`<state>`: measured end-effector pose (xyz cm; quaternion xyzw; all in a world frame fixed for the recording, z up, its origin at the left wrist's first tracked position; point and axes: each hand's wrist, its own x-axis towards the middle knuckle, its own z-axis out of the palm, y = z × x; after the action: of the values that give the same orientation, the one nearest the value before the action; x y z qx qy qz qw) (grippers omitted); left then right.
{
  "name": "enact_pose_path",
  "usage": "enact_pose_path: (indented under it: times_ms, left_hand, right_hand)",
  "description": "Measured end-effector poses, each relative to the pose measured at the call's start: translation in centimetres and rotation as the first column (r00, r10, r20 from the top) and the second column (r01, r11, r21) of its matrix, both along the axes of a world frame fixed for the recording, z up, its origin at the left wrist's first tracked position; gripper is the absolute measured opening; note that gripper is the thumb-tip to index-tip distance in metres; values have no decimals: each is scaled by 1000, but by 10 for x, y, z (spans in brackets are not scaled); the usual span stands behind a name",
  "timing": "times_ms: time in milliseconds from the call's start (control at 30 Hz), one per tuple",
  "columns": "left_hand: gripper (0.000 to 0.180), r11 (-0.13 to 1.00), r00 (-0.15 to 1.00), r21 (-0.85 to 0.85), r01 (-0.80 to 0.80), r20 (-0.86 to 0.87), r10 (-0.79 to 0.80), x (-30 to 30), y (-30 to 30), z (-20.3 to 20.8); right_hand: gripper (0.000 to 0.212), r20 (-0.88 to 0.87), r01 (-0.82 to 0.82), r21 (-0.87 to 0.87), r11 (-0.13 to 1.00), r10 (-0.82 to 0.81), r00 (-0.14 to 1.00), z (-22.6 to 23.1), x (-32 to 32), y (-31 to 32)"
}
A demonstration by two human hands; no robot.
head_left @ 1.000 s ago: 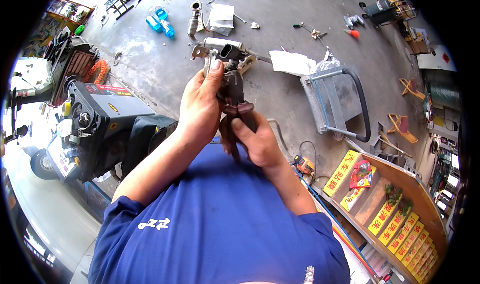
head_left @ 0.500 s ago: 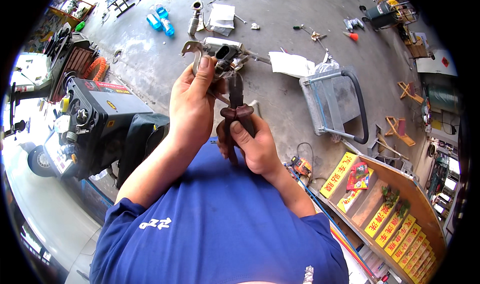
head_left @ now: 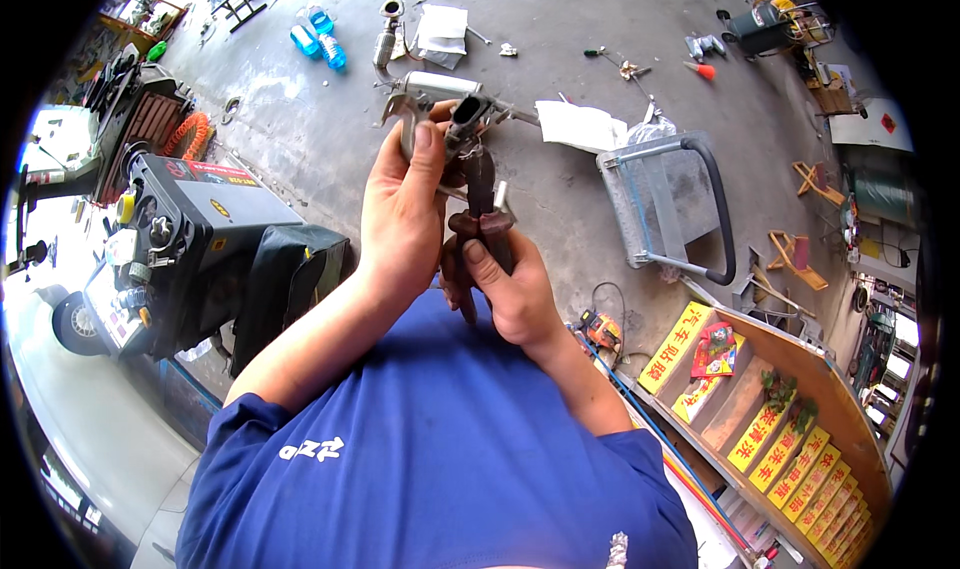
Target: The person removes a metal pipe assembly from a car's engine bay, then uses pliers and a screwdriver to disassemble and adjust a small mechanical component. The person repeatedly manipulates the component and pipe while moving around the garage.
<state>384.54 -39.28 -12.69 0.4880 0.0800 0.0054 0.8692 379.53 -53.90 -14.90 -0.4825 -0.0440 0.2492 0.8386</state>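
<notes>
Both hands are working close together in front of the blue cloth shirt (head_left: 440,429), each clamped on something. Left hand (head_left: 402,209) is gripping a dull grey, bent metal bracket (head_left: 407,112) at the top, thumb pointing up; a hollow, oval black plastic connector (head_left: 467,116) is sitting just right of it. Right hand (head_left: 512,291) is wrapping round the pliers (head_left: 481,186), thumb lying along the handles: dark grimy nose, worn red-brown grips with flared shoulders. Nose is pointing up, ending just under the connector (can't tell if it's actually biting, contact is too dark). Beyond the hands, a smooth silver exhaust cylinder (head_left: 442,85) is lying on the scuffed grey floor (head_left: 560,39), near a narrower metal pipe (head_left: 386,47) with a flanged end. Flat white sheets (head_left: 441,24) are lying close by, translucent blue bottles (head_left: 318,41) further left. On the right, a trolley (head_left: 624,214) is showing speckled grey surface and a bent black tube handle (head_left: 716,204).
</notes>
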Motion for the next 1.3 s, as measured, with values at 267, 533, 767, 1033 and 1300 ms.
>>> enact_pose_path:
  times_ms: [267, 533, 767, 1033, 1300]
  left_hand:
    - [50, 903, 931, 410, -130, 364, -32, -17, 7, -13]
    - [43, 845, 952, 506, -171, 305, 9, -15, 27, -11]
    - [44, 981, 998, 188, -39, 45, 32, -15, 27, 1]
    - [44, 988, 998, -155, 8, -52, -17, -4, 27, -3]
    - [47, 996, 997, -47, 73, 11, -73, -2, 12, -7]
  right_hand:
    - [25, 76, 9, -260, 965, 11, 997, 39, -5, 10]
    - [21, 34, -21, -191, 981, 28, 999, 31, -2, 25]
    - [28, 15, -19, -96, 995, 21, 1000, 21, -5, 29]
    - [42, -188, -4, 383, 924, 82, 979, -2, -14, 20]
    - [42, -268, 7, 396, 918, 108, 957, 10, -10, 7]
